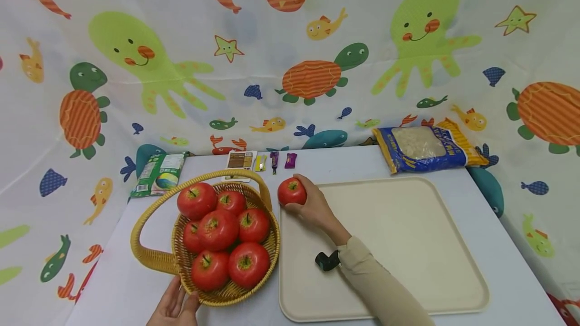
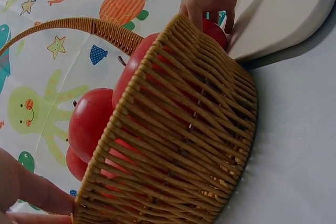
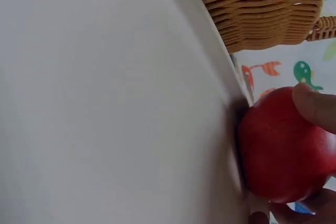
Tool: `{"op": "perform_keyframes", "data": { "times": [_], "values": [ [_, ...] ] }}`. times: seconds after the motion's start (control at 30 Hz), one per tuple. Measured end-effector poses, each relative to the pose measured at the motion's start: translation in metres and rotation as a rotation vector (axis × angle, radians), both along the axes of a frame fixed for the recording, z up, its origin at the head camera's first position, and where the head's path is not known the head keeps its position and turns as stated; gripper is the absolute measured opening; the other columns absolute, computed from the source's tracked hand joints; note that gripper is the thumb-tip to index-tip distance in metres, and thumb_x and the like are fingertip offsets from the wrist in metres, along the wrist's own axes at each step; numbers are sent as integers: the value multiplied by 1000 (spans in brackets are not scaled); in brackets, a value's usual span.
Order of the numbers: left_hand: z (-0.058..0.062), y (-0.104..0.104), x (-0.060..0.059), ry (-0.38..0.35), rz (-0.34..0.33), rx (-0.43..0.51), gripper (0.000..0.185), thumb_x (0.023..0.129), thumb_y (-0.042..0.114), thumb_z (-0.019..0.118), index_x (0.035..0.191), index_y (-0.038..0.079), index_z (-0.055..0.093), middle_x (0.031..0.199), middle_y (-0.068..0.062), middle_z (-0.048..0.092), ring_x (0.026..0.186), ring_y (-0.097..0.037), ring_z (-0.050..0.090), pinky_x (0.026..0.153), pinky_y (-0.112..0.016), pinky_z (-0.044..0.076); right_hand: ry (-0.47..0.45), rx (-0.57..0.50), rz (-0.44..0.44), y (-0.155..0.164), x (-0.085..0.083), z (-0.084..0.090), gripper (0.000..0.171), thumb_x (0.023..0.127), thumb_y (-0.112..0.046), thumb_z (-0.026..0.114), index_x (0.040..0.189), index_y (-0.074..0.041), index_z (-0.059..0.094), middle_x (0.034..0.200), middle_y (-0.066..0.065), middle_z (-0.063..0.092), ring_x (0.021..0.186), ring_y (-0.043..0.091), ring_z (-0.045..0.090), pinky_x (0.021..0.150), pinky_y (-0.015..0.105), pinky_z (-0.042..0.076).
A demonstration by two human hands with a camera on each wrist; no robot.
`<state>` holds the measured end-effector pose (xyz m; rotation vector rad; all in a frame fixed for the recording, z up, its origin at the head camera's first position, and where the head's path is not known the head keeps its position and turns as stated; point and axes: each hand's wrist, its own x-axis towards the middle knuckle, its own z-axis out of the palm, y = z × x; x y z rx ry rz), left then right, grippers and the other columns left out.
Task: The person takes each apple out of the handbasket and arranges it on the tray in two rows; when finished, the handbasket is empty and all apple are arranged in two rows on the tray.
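Observation:
A red apple [image 1: 290,192] is at the far left corner of the beige tray [image 1: 385,245], and my right hand [image 1: 311,205] grips it with thumb and fingers. In the right wrist view the apple [image 3: 281,148] is close against the tray's edge; whether it rests on the tray I cannot tell. Left of the tray stands a wicker basket [image 1: 272,265] with a tall arched handle, holding several red apples [image 1: 218,229]. At its near left rim, my left hand [image 1: 174,308] holds the basket; the left wrist view shows its fingertips [image 2: 58,198] at the rim.
A green packet [image 1: 159,174] lies behind the basket. Along the table's back edge are a brown-and-white card [image 1: 241,160] and small wrapped sweets [image 1: 274,161]. A blue and yellow bag [image 1: 426,146] lies behind the tray, before a sea-animal-print curtain [image 1: 254,14].

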<state>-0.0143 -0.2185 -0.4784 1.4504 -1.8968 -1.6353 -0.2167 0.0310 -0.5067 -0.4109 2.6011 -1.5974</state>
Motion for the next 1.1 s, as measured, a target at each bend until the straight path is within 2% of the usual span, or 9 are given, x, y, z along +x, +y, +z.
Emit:
{"op": "perform_keyframes", "data": {
  "times": [0.13,0.27,0.37,0.47,0.53,0.63,0.8,0.93,1.1],
  "values": [
    [3,0,0,-10,-7,-9,71,94,-10,59,158,7,35,155,-29,37,131,-45,51,92,-43,47,-4,29,37,2,0,0,81,86,-17,83,154,-8,40,153,19,46,136,38,46,111,58,46],
    [5,1,0,-15,-11,-14,70,94,-9,60,158,7,35,155,-29,37,131,-45,51,93,-44,46,-30,84,63,8,0,5,88,88,-27,82,160,-13,34,165,19,27,150,40,27,116,63,38],
    [7,2,0,-21,-11,-23,70,94,-8,60,158,7,36,154,-29,37,131,-45,51,93,-44,47,-37,128,64,16,4,17,91,89,-35,79,163,-18,28,169,19,15,154,43,13,117,71,28],
    [7,2,0,-27,-11,-38,69,94,-8,61,158,7,37,153,-29,39,130,-45,52,91,-43,48,12,160,54,23,12,34,90,91,-39,76,163,-20,26,170,20,9,155,46,5,117,77,18],
    [7,1,0,-34,-11,-43,69,94,-8,61,158,7,37,153,-29,39,130,-45,53,91,-43,48,72,157,50,26,21,47,89,91,-39,76,163,-20,28,170,19,10,155,45,5,116,79,15],
    [5,0,-1,-44,-7,-36,70,94,-8,62,158,7,37,154,-29,38,130,-45,53,92,-44,47,203,147,69,23,43,66,89,88,-35,80,161,-19,32,170,16,15,155,41,11,115,78,21],
    [2,0,-1,-38,2,-23,70,93,-9,63,157,8,39,153,-29,40,129,-44,54,90,-41,49,419,122,179,7,80,89,88,85,-31,84,158,-14,39,167,12,26,153,33,25,115,69,34],
    [1,0,0,-17,-14,-30,70,93,-10,61,157,5,37,153,-31,39,128,-46,53,89,-43,50,438,82,309,-15,93,99,78,90,-29,79,156,-14,41,162,7,36,150,23,32,115,56,42],
    [3,2,2,-14,-24,-37,70,93,-11,60,158,4,36,153,-32,37,128,-48,51,89,-45,49,402,176,434,-51,80,99,76,94,-35,74,158,-17,38,160,5,38,148,19,35,117,44,43]
  ]
}}
